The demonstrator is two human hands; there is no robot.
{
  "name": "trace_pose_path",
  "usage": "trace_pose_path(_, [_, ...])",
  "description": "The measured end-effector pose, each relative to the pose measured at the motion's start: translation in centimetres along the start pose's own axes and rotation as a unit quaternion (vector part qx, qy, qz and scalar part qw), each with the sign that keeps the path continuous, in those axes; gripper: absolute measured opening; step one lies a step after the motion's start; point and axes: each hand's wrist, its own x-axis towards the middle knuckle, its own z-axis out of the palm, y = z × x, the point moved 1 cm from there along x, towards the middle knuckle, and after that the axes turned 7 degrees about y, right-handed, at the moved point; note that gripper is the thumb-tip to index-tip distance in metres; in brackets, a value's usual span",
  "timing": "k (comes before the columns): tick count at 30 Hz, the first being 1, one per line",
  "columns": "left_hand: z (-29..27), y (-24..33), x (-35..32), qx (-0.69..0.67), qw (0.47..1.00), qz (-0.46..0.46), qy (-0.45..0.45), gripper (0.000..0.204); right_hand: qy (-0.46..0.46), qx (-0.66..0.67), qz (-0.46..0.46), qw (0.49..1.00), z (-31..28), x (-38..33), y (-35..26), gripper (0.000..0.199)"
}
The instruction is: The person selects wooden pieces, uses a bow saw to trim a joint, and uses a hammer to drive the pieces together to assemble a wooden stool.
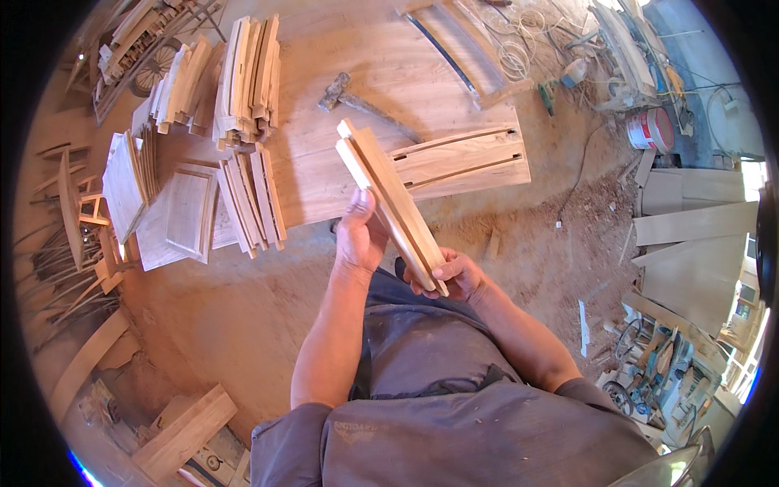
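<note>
Both hands hold a narrow wooden rail in front of me, tilted with its far end to the left. It looks like two strips side by side, with a stepped, tenon-like far end; I cannot tell if they are joined. My left hand is closed on its left edge near the middle. Around the near end wrap the fingers of my right hand. Beyond the rail, slotted wooden pieces lie on the wooden worktable. A hammer rests behind them, its head to the left.
Stacks of wooden strips and flat panels stand at the table's left. A wooden frame lies at the far right of the table. Cables, a white bucket and leaning boards are to the right, above a dusty floor.
</note>
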Motion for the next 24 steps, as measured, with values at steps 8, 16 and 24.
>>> trace_pose_path(8, [-0.7, -0.5, -0.5, 0.139, 0.972, 0.093, 0.165, 0.041, 0.229, -0.083, -0.086, 0.966, -2.3, -1.6, 1.4, 0.049])
trace_pose_path(16, [-7.4, 4.4, -2.9, -0.015, 0.975, 0.142, 0.172, 0.037, 0.347, -0.153, -0.019, 0.925, -4.9, -5.3, 5.7, 0.042])
trace_pose_path(24, [-10.6, 7.0, -4.7, -0.012, 0.953, 0.206, 0.221, 0.041, 0.23, -0.559, 0.034, 0.796, -0.8, 0.0, 6.9, 0.052])
